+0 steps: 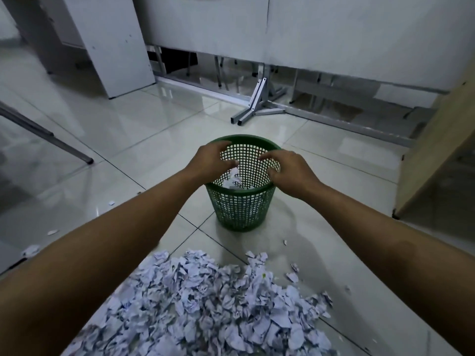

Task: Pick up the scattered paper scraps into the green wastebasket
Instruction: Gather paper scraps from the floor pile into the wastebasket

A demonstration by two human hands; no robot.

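Over the green wastebasket (241, 201) I'm hovering left hand (209, 163) and right hand (290, 170), fingers spread, holding nothing; paper scraps (205, 304) are looking featherlight and crumply, so I'm thinking scoop under the heap two-handed.

Grey metal desk legs (254, 104) stand on glossy tiled floor (144, 129).

The green wastebasket (243, 209) stood upright on the tiled floor at the centre of the frame — a round, mesh-walled plastic bin, tapering toward its base, with a few white scraps visible inside. The paper scraps (205, 304) — crumpled, pale, printed — lay heaped along the bottom centre, with strays at lower left.
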